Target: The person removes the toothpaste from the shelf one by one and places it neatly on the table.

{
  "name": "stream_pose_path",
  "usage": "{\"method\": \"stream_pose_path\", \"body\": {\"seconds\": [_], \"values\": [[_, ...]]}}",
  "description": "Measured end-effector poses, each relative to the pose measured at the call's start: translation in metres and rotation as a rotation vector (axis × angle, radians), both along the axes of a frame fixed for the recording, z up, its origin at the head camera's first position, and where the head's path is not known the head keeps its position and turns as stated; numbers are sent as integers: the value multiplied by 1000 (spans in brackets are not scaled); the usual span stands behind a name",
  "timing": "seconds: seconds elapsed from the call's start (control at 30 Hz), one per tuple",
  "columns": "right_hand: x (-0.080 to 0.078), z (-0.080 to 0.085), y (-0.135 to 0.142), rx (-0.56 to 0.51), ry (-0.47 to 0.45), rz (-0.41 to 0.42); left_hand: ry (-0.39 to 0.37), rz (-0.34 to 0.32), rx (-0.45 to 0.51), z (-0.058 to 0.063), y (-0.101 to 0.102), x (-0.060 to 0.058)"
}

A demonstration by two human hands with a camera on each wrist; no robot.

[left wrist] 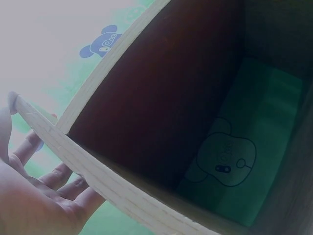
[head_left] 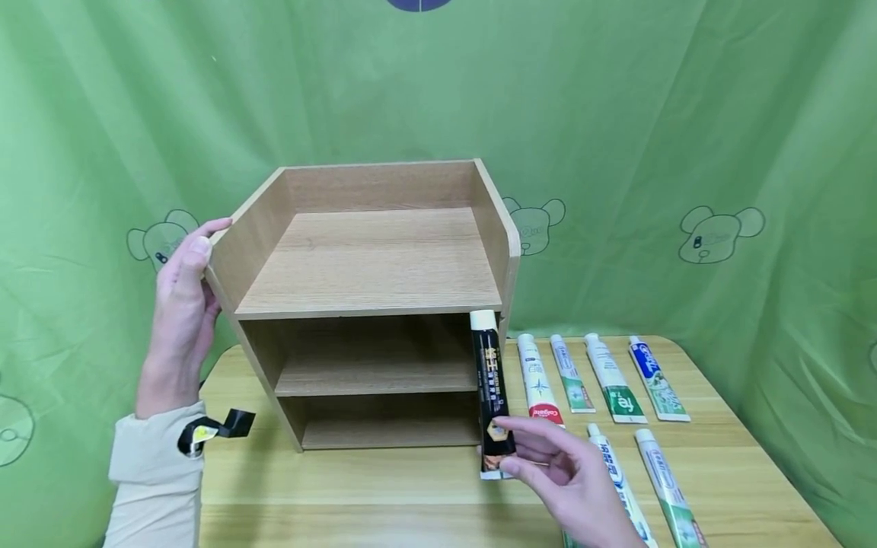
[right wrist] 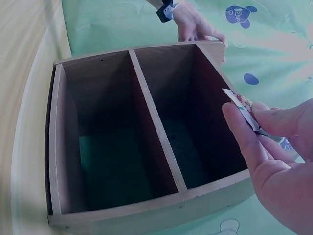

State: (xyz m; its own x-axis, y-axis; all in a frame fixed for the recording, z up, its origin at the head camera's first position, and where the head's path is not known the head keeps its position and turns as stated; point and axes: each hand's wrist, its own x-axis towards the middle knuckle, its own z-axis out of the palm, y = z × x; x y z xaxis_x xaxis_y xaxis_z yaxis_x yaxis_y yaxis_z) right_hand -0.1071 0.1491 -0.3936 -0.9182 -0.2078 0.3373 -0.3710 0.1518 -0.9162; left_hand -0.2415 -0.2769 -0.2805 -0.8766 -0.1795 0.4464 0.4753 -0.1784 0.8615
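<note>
A light wooden desktop shelf (head_left: 384, 262) with a raised rim on top and two compartments below stands on the table. My left hand (head_left: 176, 320) holds the upper front corner of its left side panel, thumb at the edge; in the left wrist view its fingers (left wrist: 57, 175) lie along the outer face. In my right hand (head_left: 572, 479), thumb and fingers pinch the flat bottom end of a black toothpaste tube (head_left: 490, 373). The tube points upward, white cap on top, and overlaps the shelf's right front edge. The right wrist view shows mostly its crimped end (right wrist: 243, 108).
Right of the shelf, several toothpaste tubes lie on the wooden table (head_left: 747, 472), among them a red-and-white Colgate tube (head_left: 537, 380), a green-and-white tube (head_left: 615, 380) and a blue-and-green tube (head_left: 659, 380). A green curtain (head_left: 617, 137) with bear prints hangs behind.
</note>
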Motion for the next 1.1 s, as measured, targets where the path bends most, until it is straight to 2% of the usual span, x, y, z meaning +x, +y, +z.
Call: {"method": "stream_pose_path", "body": {"seconds": [0.17, 0.33, 0.5, 0.67, 0.8, 0.93, 1.1], "values": [[5, 0, 10, -13, -46, -66, 3, -4, 11, 0, 0, 0], [9, -5, 22, -43, -53, -124, 16, -6, 10, 1, 1, -1], [11, -10, 36, -11, -77, -175, 5, 4, 12, 1, 0, 0], [14, -18, 53, -24, -16, -178, 2, 6, 6, 1, -1, 1], [16, -21, 66, -5, 2, -235, 5, 4, 0, 3, -3, 0], [17, -23, 79, 72, -47, -328, -6, 10, 9, 4, -4, 3], [18, -33, 99, 16, -87, -364, 2, -7, 22, 4, -2, 3]]}}
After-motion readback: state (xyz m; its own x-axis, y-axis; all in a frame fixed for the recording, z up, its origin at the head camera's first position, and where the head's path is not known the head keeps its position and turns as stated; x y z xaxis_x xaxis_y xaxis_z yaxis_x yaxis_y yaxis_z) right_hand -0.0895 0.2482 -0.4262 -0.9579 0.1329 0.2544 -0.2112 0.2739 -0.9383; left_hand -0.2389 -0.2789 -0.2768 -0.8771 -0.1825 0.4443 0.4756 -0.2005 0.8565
